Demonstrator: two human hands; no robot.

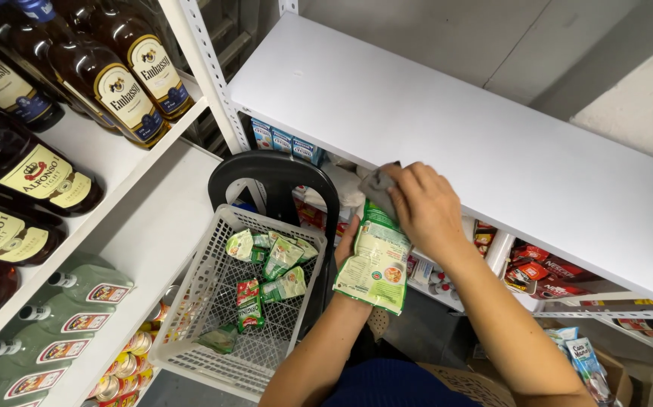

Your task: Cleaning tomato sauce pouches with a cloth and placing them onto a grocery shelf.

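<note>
Left hand sits under and behind a green printed pouch, with only the palm edge and thumb side visible at the pouch's left border; the fingers are hidden behind the pouch, so the exact closure cannot be told, but the hand supports it from the rear. To the left of this hand, a white plastic basket with a black handle hangs near the forearm and holds several small green and red sachets. Further left, a white rack carries dark glass bottles above and green bottles below; its edge runs just beside the basket's left rim. The pouch stands roughly upright, top edge near the front lip of a white shelf board. Right hand is curled shut on a small grey cloth, pressed at that front lip directly above the pouch's top. Right of the hand, the shelf surface lies bare up to its far corner. Below the board, red packets fill the lower tier, well apart from both hands.
</note>
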